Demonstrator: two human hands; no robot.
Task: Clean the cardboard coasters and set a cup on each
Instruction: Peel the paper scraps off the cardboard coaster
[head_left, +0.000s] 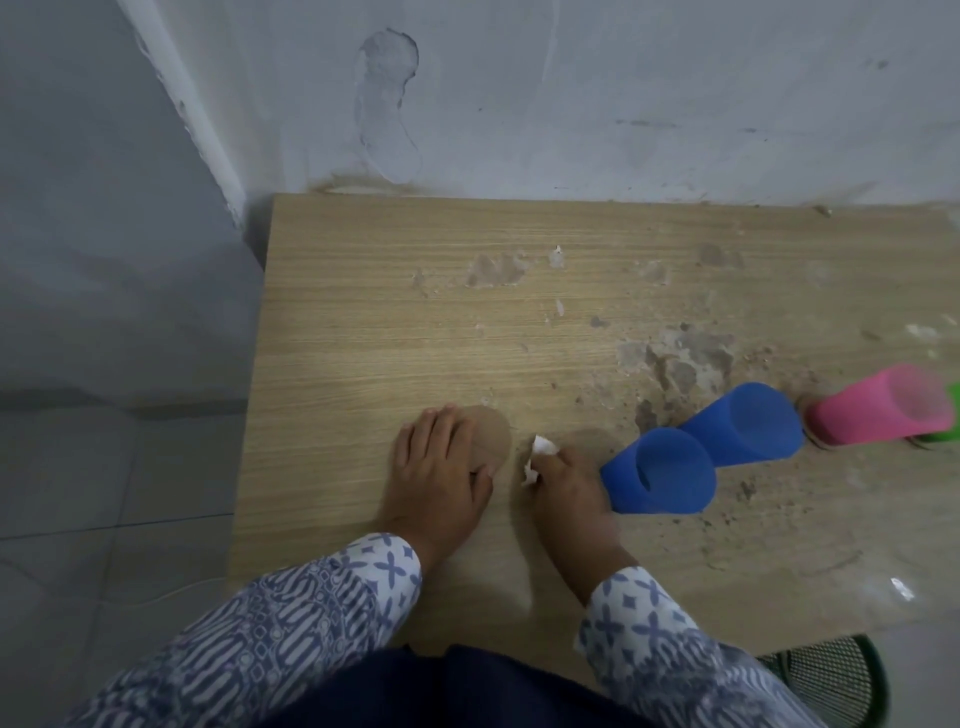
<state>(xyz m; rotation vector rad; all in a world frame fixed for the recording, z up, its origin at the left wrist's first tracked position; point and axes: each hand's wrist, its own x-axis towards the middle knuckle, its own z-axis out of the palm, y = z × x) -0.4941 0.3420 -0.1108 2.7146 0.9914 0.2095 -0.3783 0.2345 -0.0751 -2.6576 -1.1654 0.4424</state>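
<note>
A round brown cardboard coaster (493, 434) lies flat on the wooden table (363, 322). My left hand (439, 470) rests on its left part with straight fingers. Just to the right, my right hand (569, 488) grips a crumpled white tissue (537, 457) against the table. Two blue cups stand to the right, the nearer blue cup (657, 473) touching my right hand and the farther blue cup (743, 423) behind it. A pink cup (883, 413) stands on another coaster (810, 428) at the right edge. A green cup (953, 415) is mostly cut off.
The tabletop is scuffed and stained, with peeled patches (685, 358) in its middle and right. A flaking wall (519, 104) runs along the far edge. Tiled floor (104, 493) lies to the left. A green mesh basket (831, 680) sits below the table's near right corner.
</note>
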